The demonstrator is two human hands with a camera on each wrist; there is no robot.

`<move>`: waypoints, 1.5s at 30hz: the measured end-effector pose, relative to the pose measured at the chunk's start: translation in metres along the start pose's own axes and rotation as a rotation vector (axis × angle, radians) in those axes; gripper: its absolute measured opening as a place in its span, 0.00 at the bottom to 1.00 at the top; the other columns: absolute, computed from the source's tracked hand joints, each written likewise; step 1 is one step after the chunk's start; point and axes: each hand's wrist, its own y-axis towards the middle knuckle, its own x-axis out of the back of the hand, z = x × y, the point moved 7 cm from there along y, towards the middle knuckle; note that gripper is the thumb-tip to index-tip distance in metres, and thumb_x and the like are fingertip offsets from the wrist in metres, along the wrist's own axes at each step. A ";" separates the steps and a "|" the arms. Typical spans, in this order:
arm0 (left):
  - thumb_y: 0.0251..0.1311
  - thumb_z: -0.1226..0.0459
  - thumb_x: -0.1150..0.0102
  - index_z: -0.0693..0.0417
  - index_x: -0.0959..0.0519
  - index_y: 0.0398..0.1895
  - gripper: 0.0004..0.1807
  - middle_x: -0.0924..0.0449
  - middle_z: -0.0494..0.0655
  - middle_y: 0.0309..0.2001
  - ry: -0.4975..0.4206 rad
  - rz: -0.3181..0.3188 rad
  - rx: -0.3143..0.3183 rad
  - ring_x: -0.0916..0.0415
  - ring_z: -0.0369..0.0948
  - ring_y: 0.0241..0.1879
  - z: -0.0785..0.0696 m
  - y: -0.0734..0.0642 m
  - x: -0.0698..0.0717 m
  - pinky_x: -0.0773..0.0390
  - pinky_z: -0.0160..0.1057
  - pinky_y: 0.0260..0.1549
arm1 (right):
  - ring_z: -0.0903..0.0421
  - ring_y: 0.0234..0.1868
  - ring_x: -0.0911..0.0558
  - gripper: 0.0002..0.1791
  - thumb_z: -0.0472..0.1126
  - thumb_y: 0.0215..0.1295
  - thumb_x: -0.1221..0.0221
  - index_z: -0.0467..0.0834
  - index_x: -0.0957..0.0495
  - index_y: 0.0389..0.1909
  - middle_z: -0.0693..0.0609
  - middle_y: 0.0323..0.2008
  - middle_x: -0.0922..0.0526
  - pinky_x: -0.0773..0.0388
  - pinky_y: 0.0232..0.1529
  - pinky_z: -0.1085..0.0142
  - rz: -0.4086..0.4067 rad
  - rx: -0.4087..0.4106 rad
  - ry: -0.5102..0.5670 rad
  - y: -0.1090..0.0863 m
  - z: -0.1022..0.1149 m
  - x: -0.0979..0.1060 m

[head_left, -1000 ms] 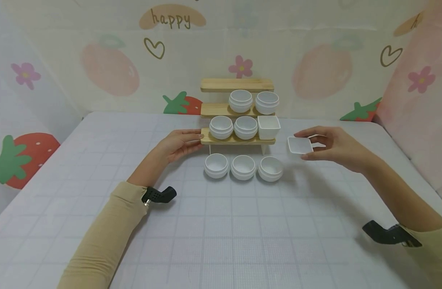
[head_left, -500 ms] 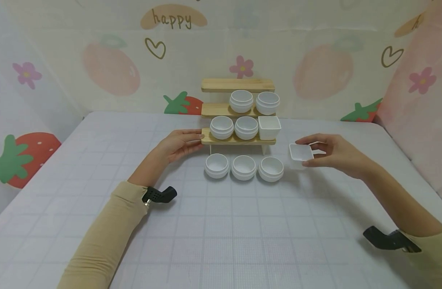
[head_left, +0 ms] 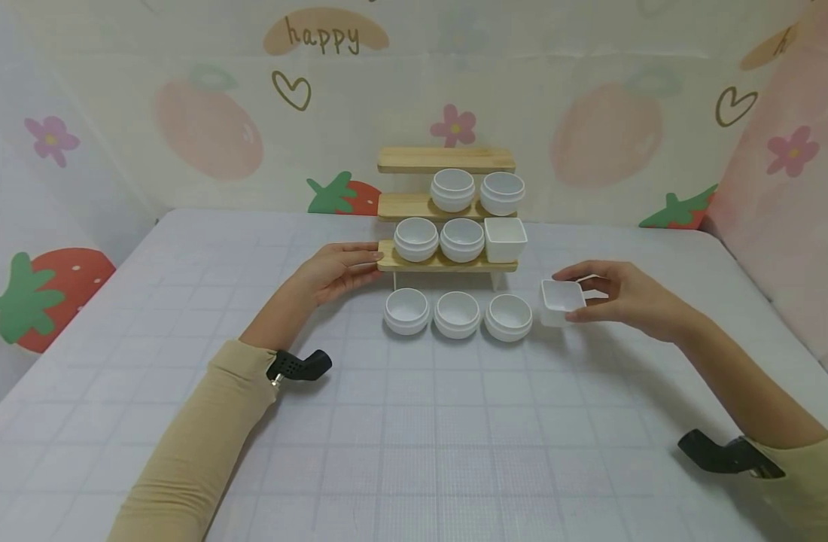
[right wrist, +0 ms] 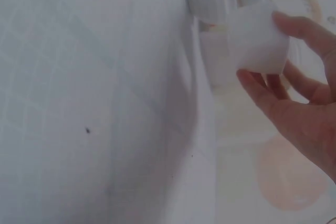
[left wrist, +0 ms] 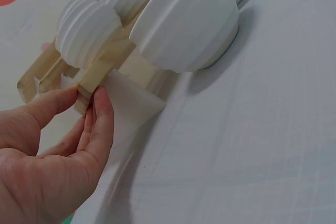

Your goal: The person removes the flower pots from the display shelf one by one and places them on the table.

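My left hand (head_left: 338,272) pinches the left end of the lowest wooden shelf of a tiered stand (head_left: 448,265); the left wrist view shows thumb and fingers on the board's end (left wrist: 90,85). My right hand (head_left: 624,299) grips a square white bowl (head_left: 561,301) by its sides, just right of a row of three round white bowls. These are a left bowl (head_left: 406,312), a middle bowl (head_left: 457,315) and a right bowl (head_left: 508,318), on the table before the stand. In the right wrist view the held square bowl (right wrist: 258,39) shows its outer wall.
The stand's lowest shelf carries two round bowls and a square bowl (head_left: 504,239). Two more round bowls, one of them a white bowl (head_left: 452,190), sit on the middle shelf. Above is a bare top shelf (head_left: 445,159). A patterned backdrop (head_left: 400,83) rises behind the table (head_left: 414,444).
My right hand has lowered the square bowl and brought it nearer the front, level with the row of round bowls. The left hand keeps its place on the shelf.
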 end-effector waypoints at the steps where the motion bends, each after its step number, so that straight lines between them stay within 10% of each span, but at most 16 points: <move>1: 0.80 0.73 0.53 0.68 0.43 0.81 0.30 0.39 0.64 0.75 0.000 0.000 -0.001 0.16 0.35 0.40 0.000 0.000 0.000 0.11 0.29 0.44 | 0.61 0.56 0.22 0.30 0.33 0.63 0.27 0.38 0.23 0.66 0.63 0.57 0.19 0.20 0.50 0.74 0.003 0.002 -0.004 0.000 -0.001 0.000; 17: 0.80 0.73 0.53 0.70 0.44 0.81 0.31 0.37 0.64 0.73 0.000 0.015 -0.006 0.16 0.35 0.40 0.000 0.001 0.000 0.12 0.29 0.47 | 0.60 0.58 0.21 0.31 0.35 0.64 0.27 0.38 0.24 0.68 0.44 0.66 0.24 0.21 0.53 0.74 0.037 -0.041 -0.068 0.002 -0.011 -0.006; 45: 0.80 0.73 0.51 0.69 0.43 0.81 0.30 0.37 0.63 0.74 -0.008 0.009 -0.004 0.15 0.36 0.40 0.000 0.001 0.000 0.12 0.30 0.47 | 0.59 0.58 0.20 0.30 0.34 0.63 0.27 0.35 0.23 0.65 0.42 0.66 0.24 0.22 0.59 0.79 0.073 -0.022 -0.035 0.002 -0.015 -0.013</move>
